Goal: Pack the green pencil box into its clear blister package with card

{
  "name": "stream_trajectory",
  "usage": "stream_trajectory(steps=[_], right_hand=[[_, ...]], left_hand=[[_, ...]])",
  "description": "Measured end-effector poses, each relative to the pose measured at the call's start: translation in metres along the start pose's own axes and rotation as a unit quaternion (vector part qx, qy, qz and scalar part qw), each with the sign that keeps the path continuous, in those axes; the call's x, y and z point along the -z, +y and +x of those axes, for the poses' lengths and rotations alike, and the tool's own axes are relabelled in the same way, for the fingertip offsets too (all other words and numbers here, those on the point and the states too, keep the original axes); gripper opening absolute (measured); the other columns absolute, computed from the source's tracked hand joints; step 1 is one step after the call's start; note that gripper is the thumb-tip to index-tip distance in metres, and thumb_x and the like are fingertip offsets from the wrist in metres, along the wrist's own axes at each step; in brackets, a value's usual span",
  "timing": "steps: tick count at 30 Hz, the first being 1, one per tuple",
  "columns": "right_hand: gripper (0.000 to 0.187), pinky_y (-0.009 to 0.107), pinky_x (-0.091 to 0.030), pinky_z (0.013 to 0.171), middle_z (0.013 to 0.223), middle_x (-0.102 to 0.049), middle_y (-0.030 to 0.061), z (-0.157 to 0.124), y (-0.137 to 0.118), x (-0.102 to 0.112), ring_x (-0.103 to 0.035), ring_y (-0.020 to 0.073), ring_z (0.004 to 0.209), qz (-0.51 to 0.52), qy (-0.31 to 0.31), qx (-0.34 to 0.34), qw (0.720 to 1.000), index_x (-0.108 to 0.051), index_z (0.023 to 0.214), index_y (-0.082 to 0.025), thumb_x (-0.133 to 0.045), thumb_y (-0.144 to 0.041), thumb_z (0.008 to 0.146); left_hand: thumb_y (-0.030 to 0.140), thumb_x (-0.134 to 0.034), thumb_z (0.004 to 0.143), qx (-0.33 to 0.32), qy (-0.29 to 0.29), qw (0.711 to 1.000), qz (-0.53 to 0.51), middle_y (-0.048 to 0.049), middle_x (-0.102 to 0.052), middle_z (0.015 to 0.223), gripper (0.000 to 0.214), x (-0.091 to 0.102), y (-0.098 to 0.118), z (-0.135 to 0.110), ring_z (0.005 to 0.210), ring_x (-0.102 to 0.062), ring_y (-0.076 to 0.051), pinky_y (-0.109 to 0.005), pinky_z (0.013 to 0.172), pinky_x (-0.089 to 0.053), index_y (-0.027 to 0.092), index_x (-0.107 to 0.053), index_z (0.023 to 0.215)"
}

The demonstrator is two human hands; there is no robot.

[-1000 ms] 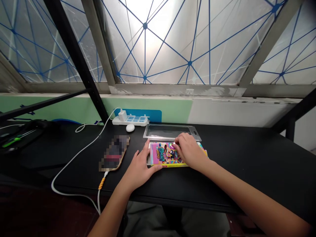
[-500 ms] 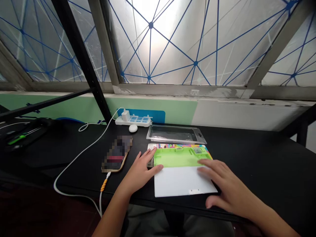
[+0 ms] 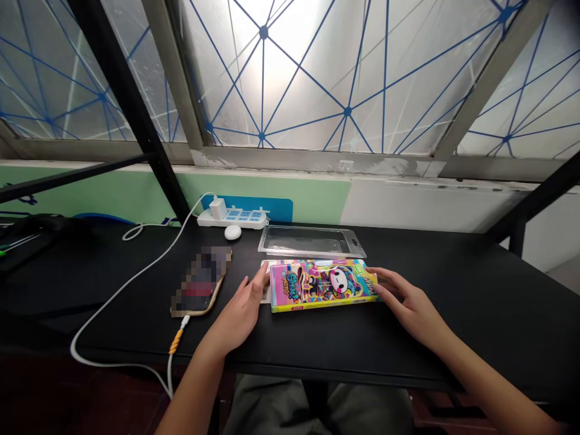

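Observation:
A colourful pencil case (image 3: pixel 312 296) lies closed on the black table, its lid printed with a cartoon figure and bright lettering. My left hand (image 3: pixel 241 311) holds its left end, with the fingers along the edge. At the other end, my right hand (image 3: pixel 408 305) grips the corner between thumb and fingers. Part of a pale printed card (image 3: pixel 266 294) shows from under the case on the left. The case's green inside is hidden beneath the lid.
Behind the case lies a clear plastic blister shell (image 3: pixel 310 241). A white power strip (image 3: pixel 233 217) and a small white rounded case (image 3: pixel 232 232) stand near the wall. To the left, a phone (image 3: pixel 203 283) is plugged into a white cable (image 3: pixel 131 281).
The pencil case was open, showing its green tray and white inner lid; now its lid is shut. My right hand has moved up to the case's right end. The view has shifted slightly.

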State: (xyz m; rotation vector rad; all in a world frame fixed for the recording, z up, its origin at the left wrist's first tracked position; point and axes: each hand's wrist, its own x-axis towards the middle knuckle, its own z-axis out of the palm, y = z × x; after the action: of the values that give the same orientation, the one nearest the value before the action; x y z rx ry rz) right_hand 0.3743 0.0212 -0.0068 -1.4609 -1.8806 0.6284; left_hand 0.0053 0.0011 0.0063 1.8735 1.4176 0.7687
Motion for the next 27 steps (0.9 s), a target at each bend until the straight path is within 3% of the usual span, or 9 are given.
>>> stream_trajectory(steps=[5,8,11,13,15,17,21,23,27], right_hand=[[0.073,0.046,-0.053,0.099,0.141,-0.06,0.0114,-0.003,0.006,-0.011,-0.064,0.0318,0.119,-0.087,-0.013,0.036,0.995,-0.041,0.15,-0.025,-0.064,-0.053,0.086],[0.071,0.041,-0.06,0.074,0.133,-0.066,0.0098,-0.006,0.004,-0.011,-0.073,0.0258,0.079,-0.094,-0.007,0.02,0.995,-0.044,0.148,-0.028,-0.064,-0.052,0.085],[0.063,0.038,-0.057,0.053,0.136,-0.064,0.0087,0.002,-0.002,-0.002,-0.06,0.0154,0.047,-0.068,0.05,0.011,0.996,-0.05,0.144,-0.03,-0.062,-0.053,0.087],[0.061,0.038,-0.058,0.058,0.138,-0.063,0.009,0.02,-0.008,0.004,-0.064,0.0167,0.053,-0.06,0.101,0.027,0.993,-0.054,0.141,-0.029,-0.063,-0.053,0.086],[0.06,0.04,-0.059,0.077,0.134,-0.066,0.0095,0.046,-0.013,0.006,-0.072,0.0254,0.082,-0.048,0.14,0.06,0.987,-0.059,0.138,-0.025,-0.066,-0.052,0.084],[0.059,0.044,-0.054,0.095,0.132,-0.067,0.0085,0.075,-0.014,0.0,-0.067,0.0312,0.111,-0.016,0.157,0.083,0.984,-0.06,0.136,-0.025,-0.067,-0.051,0.084],[0.058,0.046,-0.052,0.099,0.129,-0.069,0.0091,0.112,-0.005,-0.024,-0.064,0.0322,0.118,0.02,0.148,0.076,0.986,-0.062,0.133,-0.023,-0.068,-0.052,0.083],[0.057,0.047,-0.051,0.1,0.13,-0.068,0.0094,0.116,0.003,-0.033,-0.064,0.0321,0.119,-0.004,0.129,0.072,0.989,-0.061,0.133,-0.023,-0.067,-0.052,0.084],[0.053,0.047,-0.05,0.102,0.136,-0.064,0.0095,0.113,0.016,-0.032,-0.062,0.0315,0.122,-0.064,0.09,0.06,0.992,-0.06,0.134,-0.025,-0.06,-0.054,0.089]], left_hand=[[0.059,-0.055,0.093,-0.029,0.018,0.997,0.073,-0.0097,-0.043,0.155,0.088,-0.009,-0.001,0.002,0.146,-0.037,-0.028,-0.051,0.123,-0.016,0.028,-0.008,0.161],[0.052,-0.068,0.086,-0.045,0.056,0.993,0.097,-0.0089,-0.048,0.153,0.092,-0.012,0.004,0.004,0.14,-0.045,-0.03,-0.045,0.116,-0.034,0.031,-0.017,0.159],[0.052,-0.064,0.089,-0.067,0.086,0.99,0.088,-0.0092,-0.047,0.153,0.083,-0.007,0.017,0.015,0.139,-0.046,-0.029,-0.04,0.111,-0.04,0.028,-0.025,0.158],[0.055,-0.056,0.093,-0.069,0.104,0.99,0.068,-0.01,-0.044,0.155,0.077,0.0,0.029,0.034,0.14,-0.045,-0.029,-0.039,0.112,-0.039,0.024,-0.027,0.157],[0.057,-0.052,0.094,-0.064,0.127,0.988,0.064,-0.01,-0.042,0.157,0.073,0.007,0.04,0.061,0.142,-0.043,-0.029,-0.04,0.112,-0.038,0.023,-0.031,0.156],[0.057,-0.049,0.096,-0.048,0.151,0.986,0.059,-0.0098,-0.042,0.156,0.068,0.011,0.046,0.091,0.142,-0.041,-0.03,-0.041,0.113,-0.037,0.023,-0.035,0.153],[0.053,-0.043,0.099,0.015,0.219,0.973,0.066,-0.0118,-0.052,0.148,0.056,0.007,0.035,0.134,0.138,-0.047,-0.031,-0.046,0.113,-0.036,0.02,-0.046,0.145],[0.054,-0.042,0.099,0.038,0.206,0.975,0.079,-0.0122,-0.05,0.151,0.058,0.003,0.023,0.138,0.141,-0.042,-0.032,-0.047,0.113,-0.035,0.021,-0.046,0.146],[0.056,-0.042,0.097,0.044,0.112,0.986,0.119,-0.0092,-0.044,0.156,0.061,0.0,0.006,0.131,0.15,-0.025,-0.032,-0.045,0.114,-0.033,0.025,-0.042,0.15]])
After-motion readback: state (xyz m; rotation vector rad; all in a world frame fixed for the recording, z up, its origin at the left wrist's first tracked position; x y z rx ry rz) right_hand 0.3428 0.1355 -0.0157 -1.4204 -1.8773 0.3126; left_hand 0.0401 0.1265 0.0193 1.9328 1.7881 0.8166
